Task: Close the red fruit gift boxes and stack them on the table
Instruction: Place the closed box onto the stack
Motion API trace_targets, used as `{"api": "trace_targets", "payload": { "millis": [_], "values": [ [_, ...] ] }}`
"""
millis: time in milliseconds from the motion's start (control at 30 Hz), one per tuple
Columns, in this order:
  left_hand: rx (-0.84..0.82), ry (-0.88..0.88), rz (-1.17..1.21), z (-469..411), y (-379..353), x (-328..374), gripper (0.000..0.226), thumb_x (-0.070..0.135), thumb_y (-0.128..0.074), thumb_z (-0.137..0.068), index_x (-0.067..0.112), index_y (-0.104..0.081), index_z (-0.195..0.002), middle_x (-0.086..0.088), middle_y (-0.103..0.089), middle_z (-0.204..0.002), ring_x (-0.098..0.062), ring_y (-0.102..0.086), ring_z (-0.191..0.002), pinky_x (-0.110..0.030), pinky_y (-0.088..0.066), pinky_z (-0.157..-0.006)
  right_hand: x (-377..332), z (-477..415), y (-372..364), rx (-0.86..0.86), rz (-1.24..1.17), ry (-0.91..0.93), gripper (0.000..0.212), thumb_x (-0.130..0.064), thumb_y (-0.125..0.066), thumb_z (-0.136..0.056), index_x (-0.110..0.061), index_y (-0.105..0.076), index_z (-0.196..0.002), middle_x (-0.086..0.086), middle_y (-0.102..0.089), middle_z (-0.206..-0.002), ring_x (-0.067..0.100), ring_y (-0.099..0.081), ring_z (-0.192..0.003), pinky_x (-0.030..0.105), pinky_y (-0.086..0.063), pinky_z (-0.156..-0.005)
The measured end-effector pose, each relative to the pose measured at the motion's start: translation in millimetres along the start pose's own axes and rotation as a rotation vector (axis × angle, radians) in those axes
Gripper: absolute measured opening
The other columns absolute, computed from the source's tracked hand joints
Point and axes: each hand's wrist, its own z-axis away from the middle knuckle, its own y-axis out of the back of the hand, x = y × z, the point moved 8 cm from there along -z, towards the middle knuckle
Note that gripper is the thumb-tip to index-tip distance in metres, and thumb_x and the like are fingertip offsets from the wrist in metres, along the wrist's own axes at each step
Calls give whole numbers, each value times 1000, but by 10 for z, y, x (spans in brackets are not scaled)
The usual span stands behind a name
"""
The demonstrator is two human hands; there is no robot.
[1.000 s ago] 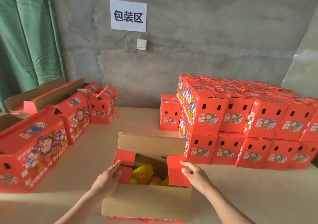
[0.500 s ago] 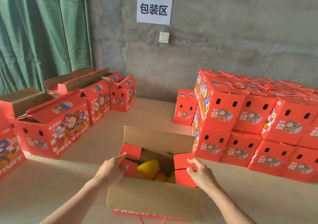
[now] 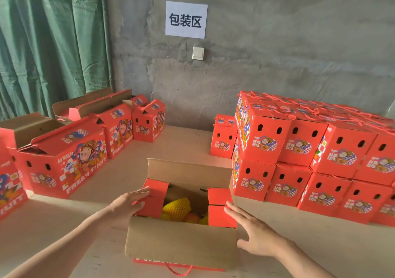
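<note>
An open red fruit gift box [image 3: 181, 239] stands in front of me near the table's front edge, its long brown flaps up. Yellow net-wrapped fruit [image 3: 177, 207] shows inside. My left hand [image 3: 126, 203] lies with straight fingers on the left red end flap [image 3: 155, 200]. My right hand [image 3: 254, 233] is spread beside the right red end flap [image 3: 220, 209], fingertips at its edge. A two-layer stack of closed red boxes [image 3: 303, 153] fills the right side of the table.
Several open red boxes [image 3: 64, 160] line the left side of the beige table [image 3: 181, 143]. A single closed box [image 3: 223, 136] stands left of the stack. Behind are a grey concrete wall with a paper sign [image 3: 186, 19] and a green curtain [image 3: 49, 42].
My right hand has let go of the right end flap and slid down to the box's right side with fingers spread. My left hand has flattened onto the left flap. The view turned left.
</note>
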Motion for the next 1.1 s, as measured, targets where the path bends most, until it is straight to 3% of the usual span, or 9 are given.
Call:
{"api": "trace_targets", "payload": {
  "millis": [200,300,367,433,500,633,733,833,1100],
  "values": [
    [97,-12,279,45,54,-34,33,-5,-58,-89,20,-63,-109,-2,-45,-141,-8,-45,-121,-1,-37,-82,26,-11,52,26,-142,-21,87,-21,-66,-77,-48,-18,-146,-48,3,-142,-16,-12,-134,12,-33,-104],
    [76,13,369,69,25,-9,25,-7,-52,-91,8,-63,-108,-12,-53,-134,-11,-51,-114,-7,-43,-80,17,-45,84,7,-315,-50,92,-78,-60,-65,-36,-35,-144,-35,-22,-147,-14,-32,-126,20,-31,-106],
    [74,46,353,131,45,40,25,10,-44,-99,3,-61,-117,-8,-68,-109,-9,-63,-92,-15,-49,-72,18,-76,139,90,-422,-92,98,-94,-44,-54,-27,-54,-126,-29,-44,-136,-16,-43,-112,18,-34,-98],
    [55,117,406,182,31,47,40,38,-28,-102,14,-57,-117,2,-67,-99,-11,-62,-87,-21,-49,-75,52,-115,173,204,-531,-172,111,-97,-30,-55,-18,-52,-130,-13,-33,-147,0,-34,-130,29,-25,-109],
    [110,184,606,182,16,2,51,53,-13,-97,26,-54,-111,4,-63,-103,-16,-59,-93,-29,-43,-86,74,-159,168,334,-676,-276,120,-93,-27,-61,-4,-37,-140,8,-31,-150,19,-33,-137,36,-23,-113],
    [150,220,717,213,-95,-6,55,55,-21,-94,20,-63,-92,1,-70,-88,-23,-66,-90,-34,-45,-89,-38,-207,214,634,-590,-370,36,-43,-41,-97,-30,-46,-131,2,-61,-126,17,-60,-104,34,-48,-89],
    [301,206,548,169,-62,-54,36,33,-41,-99,12,-54,-125,-15,-66,-109,-33,-64,-102,-40,-52,-88,-79,-175,214,791,-493,-411,32,-29,-44,-99,-23,-49,-131,-3,-61,-126,18,-61,-105,27,-47,-80],
    [367,173,436,125,21,20,51,27,-46,-98,27,-30,-147,-15,-58,-128,-30,-58,-113,-32,-46,-88,-148,-148,214,855,-415,-333,33,-24,-47,-98,-25,-49,-131,-13,-50,-126,5,-52,-107,23,-45,-82],
    [552,127,121,170,-30,228,24,36,-43,-97,22,-60,-107,-3,-44,-123,-16,-53,-74,-28,-42,-66,-80,-183,202,913,-351,-302,16,-12,-53,-95,-5,-66,-91,2,-56,-100,14,-56,-80,30,-45,-68]
  ]
}}
